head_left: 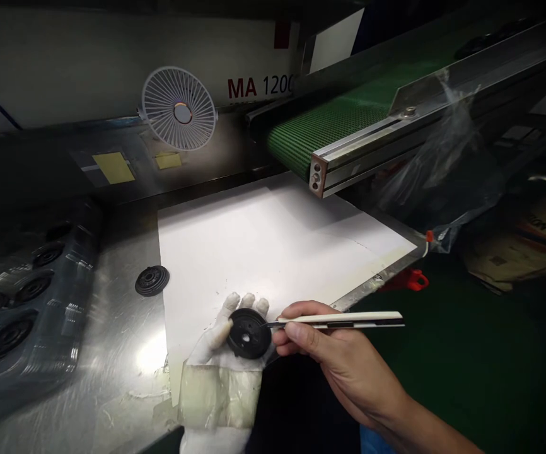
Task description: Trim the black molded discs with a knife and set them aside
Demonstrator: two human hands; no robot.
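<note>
Your gloved left hand (214, 337), fingers part-curled, gripped a black disc (248, 334) at six o'clock; your right hand (343, 362) pinched a utility knife (339, 320), blade touching the disc. A second disc (152, 280) lay at nine o'clock on the steel table (112, 372).

The gloved left hand (209, 343) is held palm-up at 6 o'clock, slightly cupped, while the bare right hand (343, 359) is extended from 4 o'clock, its fingers (299, 334) pinched together.

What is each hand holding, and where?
The gloved left hand holds a black disc by its edge; the right hand pinches a craft knife handle.
</note>
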